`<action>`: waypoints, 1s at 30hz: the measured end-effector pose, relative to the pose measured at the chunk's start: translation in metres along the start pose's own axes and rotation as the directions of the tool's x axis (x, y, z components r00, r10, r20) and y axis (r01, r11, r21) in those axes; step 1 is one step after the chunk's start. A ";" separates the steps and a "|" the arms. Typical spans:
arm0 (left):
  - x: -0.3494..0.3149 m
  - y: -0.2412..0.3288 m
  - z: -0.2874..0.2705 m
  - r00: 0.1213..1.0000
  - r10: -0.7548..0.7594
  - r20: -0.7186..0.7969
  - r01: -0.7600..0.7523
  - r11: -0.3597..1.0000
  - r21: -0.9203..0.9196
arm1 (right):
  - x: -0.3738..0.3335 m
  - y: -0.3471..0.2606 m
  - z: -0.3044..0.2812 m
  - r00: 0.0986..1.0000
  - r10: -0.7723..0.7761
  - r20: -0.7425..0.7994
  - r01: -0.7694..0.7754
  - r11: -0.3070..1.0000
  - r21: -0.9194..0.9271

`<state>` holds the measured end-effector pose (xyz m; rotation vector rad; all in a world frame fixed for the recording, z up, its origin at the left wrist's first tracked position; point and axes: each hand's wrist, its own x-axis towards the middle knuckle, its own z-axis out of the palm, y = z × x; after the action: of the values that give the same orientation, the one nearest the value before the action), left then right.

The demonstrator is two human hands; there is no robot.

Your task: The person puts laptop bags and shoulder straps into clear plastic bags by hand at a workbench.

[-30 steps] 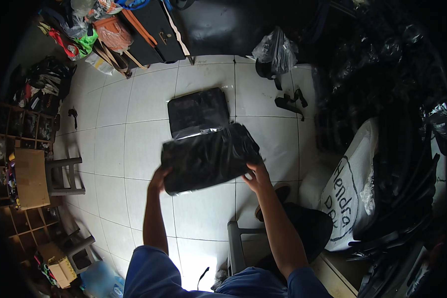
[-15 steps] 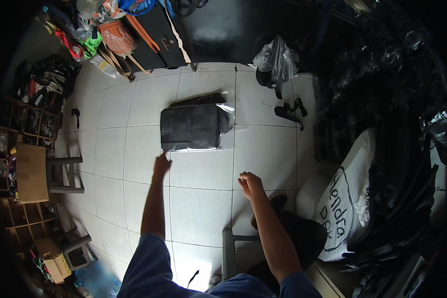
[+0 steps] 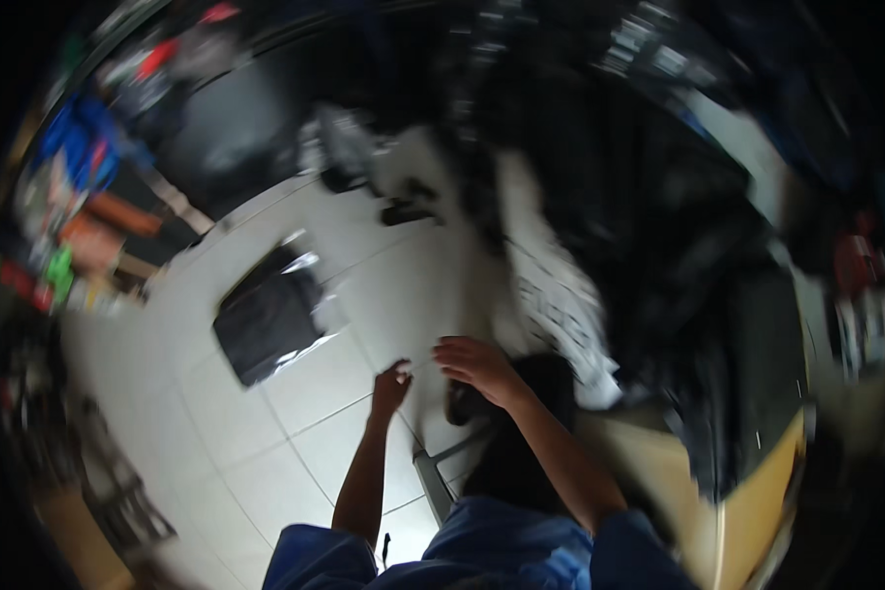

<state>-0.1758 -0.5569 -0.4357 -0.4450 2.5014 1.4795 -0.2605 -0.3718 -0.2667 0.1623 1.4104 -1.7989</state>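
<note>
Both my hands are raised over the tiled floor in front of my body, close to each other. My left hand (image 3: 391, 387) has its fingers loosely bent and apart, with nothing visible in them. To its right, my right hand (image 3: 476, 368) is open, its fingers stretched toward the left hand. Away to the upper left lies a dark, flat, bag-like bundle (image 3: 270, 315) with shiny clear plastic at its edges; neither hand touches it. The picture is smeared by motion.
A white sack (image 3: 551, 285) with dark lettering leans by large black piles (image 3: 649, 226) at the right. Black straps (image 3: 409, 204) and clear plastic (image 3: 344, 138) lie farther off. A grey chair leg (image 3: 433, 486) stands near me; a yellowish board (image 3: 757, 511) is at lower right.
My view has swung right, so the bundle now appears farther left. My left hand has left the bundle's near edge and come close to my right hand, whose fingers have stretched out.
</note>
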 end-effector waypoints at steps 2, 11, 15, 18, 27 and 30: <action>0.012 0.054 -0.010 0.968 0.176 -0.177 -0.191 0.979 -0.075 | -0.048 -0.015 0.003 0.990 -0.071 0.123 0.073 0.997 -0.012; -0.066 0.370 -0.019 0.562 0.796 -0.226 -0.825 0.519 -0.223 | -0.305 -0.036 -0.038 0.933 -0.318 -0.168 0.273 0.930 -0.245; -0.107 0.431 -0.004 0.322 0.928 -0.186 -0.945 0.302 -0.129 | -0.401 -0.050 -0.037 0.898 -0.424 -0.119 0.342 0.842 -0.417; -0.119 0.470 0.017 0.190 0.982 -0.024 -0.982 0.190 -0.003 | -0.441 -0.062 -0.053 0.541 -0.725 -0.426 0.380 0.663 -0.645; -0.118 0.510 0.044 -0.024 0.850 0.526 -0.932 -0.209 0.295 | -0.428 -0.107 -0.114 0.345 -0.934 -0.091 -0.268 -0.005 -0.963; -0.115 0.513 0.050 -0.087 0.837 0.541 -0.914 -0.283 0.291 | -0.426 -0.110 -0.118 0.320 -0.946 -0.059 -0.268 -0.030 -0.963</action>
<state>-0.2493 -0.2632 -0.0035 2.1661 2.7984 0.4057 -0.0993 -0.0472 0.0095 -0.2841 3.6254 -0.4287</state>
